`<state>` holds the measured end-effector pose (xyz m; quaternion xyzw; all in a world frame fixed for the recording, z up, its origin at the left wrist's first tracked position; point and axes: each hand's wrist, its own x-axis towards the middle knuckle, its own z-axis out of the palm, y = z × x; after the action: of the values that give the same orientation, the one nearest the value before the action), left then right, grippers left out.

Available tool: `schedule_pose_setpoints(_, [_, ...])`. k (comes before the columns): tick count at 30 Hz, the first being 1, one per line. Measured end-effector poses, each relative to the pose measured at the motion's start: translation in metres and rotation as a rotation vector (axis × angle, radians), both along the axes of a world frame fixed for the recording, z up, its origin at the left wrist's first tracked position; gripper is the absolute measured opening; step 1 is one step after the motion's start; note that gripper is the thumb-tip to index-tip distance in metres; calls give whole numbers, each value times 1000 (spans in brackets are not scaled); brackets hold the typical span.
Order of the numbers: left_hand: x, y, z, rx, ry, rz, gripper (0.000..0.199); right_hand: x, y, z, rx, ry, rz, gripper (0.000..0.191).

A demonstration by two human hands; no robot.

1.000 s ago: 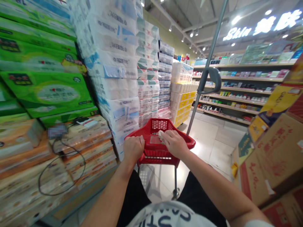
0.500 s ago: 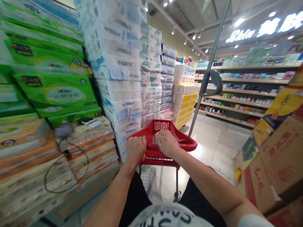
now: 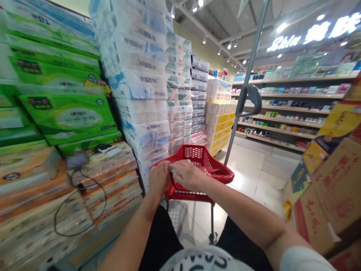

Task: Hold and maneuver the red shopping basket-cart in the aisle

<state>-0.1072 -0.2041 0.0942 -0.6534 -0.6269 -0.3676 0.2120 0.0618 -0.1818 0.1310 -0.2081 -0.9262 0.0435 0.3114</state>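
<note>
A red plastic shopping cart [image 3: 225,176] stands right before me, its basket of perforated mesh. My left hand [image 3: 158,180] is closed at the left end of the cart's handle side; what its fingers hold is hidden. Across the handle reaches my right hand [image 3: 188,175], fingers bent and drawn together, the tips meeting my left thumb and forefinger. Whatever may be pinched between the two hands is too small to make out. A red flat item lies in the basket, mostly covered by my right hand.
Tall stacks of white tissue packs [image 3: 148,86] and green packs [image 3: 73,113] line the left. A grey pole with a hooked handle [image 3: 251,99] rises at the cart's right. Cardboard cartons [image 3: 335,188] flank the right; stocked shelves [image 3: 296,96] stand behind. A black cable [image 3: 105,203] hangs at left.
My right hand has slid left along the handle until its fingertips meet my left hand. My left hand has turned slightly and narrowed. The cart has hardly moved.
</note>
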Motion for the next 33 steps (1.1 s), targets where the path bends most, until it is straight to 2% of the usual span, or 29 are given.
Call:
schedule_pose_setpoints(3, [20,-7,7,185,-195,-46,47,0,10,4,-332,268,73,54])
schedule_pose_setpoints(4, [29,-9,10,202,-176,-105,50,0,15,5,-413,365,68,56])
schedule_pose_setpoints(6, [47,-11,14,117,-29,-246,54,4,23,5,-473,529,11,58])
schedule_pose_setpoints(7, [54,-12,16,52,43,-286,53,8,24,3,-447,570,-47,57])
schedule_pose_setpoints(9, [59,-12,18,-57,134,-284,47,21,19,-3,-300,508,-205,51])
schedule_pose_setpoints(12, [43,-14,15,-83,170,-183,37,43,-1,-20,-15,118,-467,32])
schedule_pose_setpoints(13, [34,-15,12,-74,170,-145,34,49,-8,-27,44,14,-566,31])
schedule_pose_setpoints(16, [3,-14,9,-62,155,18,34,58,-22,-41,186,-151,-671,34])
schedule_pose_setpoints(19, [-20,-3,17,-206,263,102,33,59,-20,-46,264,-147,-702,38])
schedule_pose_setpoints(22, [-30,17,33,-477,426,-27,18,67,-11,-48,332,-124,-701,38])
schedule_pose_setpoints(25, [-25,29,36,-588,470,-195,12,83,-4,-51,407,-102,-692,36])
schedule_pose_setpoints(27, [-11,23,25,-478,413,-166,12,93,-1,-55,445,-65,-695,33])
schedule_pose_setpoints(29, [6,8,8,-209,305,-55,19,101,1,-57,472,-18,-710,31])
schedule_pose_setpoints(31, [22,-7,-5,-6,271,-56,28,106,3,-59,489,15,-724,30])
schedule_pose_setpoints(33, [31,-14,-7,10,265,-45,33,109,5,-61,492,19,-717,29])
